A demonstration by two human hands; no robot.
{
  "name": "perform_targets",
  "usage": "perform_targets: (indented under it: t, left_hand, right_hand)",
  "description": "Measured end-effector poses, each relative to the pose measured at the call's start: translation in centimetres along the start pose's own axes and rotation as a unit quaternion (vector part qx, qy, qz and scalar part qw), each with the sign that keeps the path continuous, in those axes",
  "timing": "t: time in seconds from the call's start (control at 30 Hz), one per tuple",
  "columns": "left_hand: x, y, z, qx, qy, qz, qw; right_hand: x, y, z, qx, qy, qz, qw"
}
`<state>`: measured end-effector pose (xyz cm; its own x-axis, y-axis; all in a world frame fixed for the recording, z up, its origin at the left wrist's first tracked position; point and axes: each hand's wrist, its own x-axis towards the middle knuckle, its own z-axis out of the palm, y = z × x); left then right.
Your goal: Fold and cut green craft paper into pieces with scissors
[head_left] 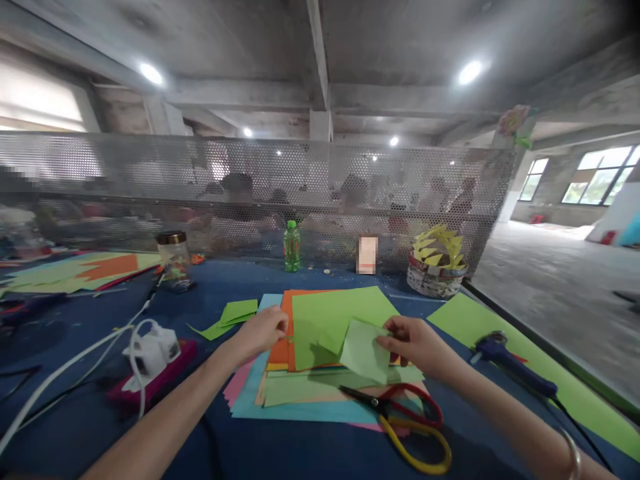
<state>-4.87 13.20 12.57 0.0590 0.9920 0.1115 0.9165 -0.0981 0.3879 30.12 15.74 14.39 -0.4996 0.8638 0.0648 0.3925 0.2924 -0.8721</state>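
Observation:
My right hand (407,340) pinches a small pale green piece of paper (367,350) by its right edge, above a stack of coloured sheets. Another green corner, folded or separate, shows just left of that piece. A bright green sheet (320,313) lies on top of the stack, over orange, yellow and blue paper (300,411). My left hand (270,328) is closed, its fingers curled at the left edge of the orange sheet (281,353); what it holds, if anything, is hidden. Open scissors (376,402) with one red and one yellow handle rest across the stack's front.
On the right, a blue glue gun (517,367) lies on a long green sheet (595,400). A basket (433,280) with yellow paper, a green bottle (292,247) and a jar (175,263) stand behind. Plugs and cables crowd a power strip (170,373) at left, near green scraps (240,311).

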Motion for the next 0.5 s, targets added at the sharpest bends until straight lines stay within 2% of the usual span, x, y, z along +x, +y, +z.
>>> perform_targets:
  t: [0.1,0.2,0.37,0.5]
  left_hand:
    - [0.0,0.8,-0.5,0.047,0.011,-0.036,0.998]
    - [0.2,2.1,-0.7,0.075,0.026,-0.058,0.995]
    - [1.4,4.0,0.0,0.088,-0.012,-0.042,0.995]
    - [2.1,4.8,0.3,0.073,-0.055,-0.004,0.996]
  right_hand:
    - [0.4,0.7,-2.0,0.027,0.012,-0.004,1.000]
    - [0.6,1.4,-2.7,0.046,0.018,-0.005,0.999]
    - [0.0,1.9,-1.0,0.055,-0.015,0.011,0.998]
    - [-0.6,1.9,0.4,0.054,-0.041,0.015,0.998]
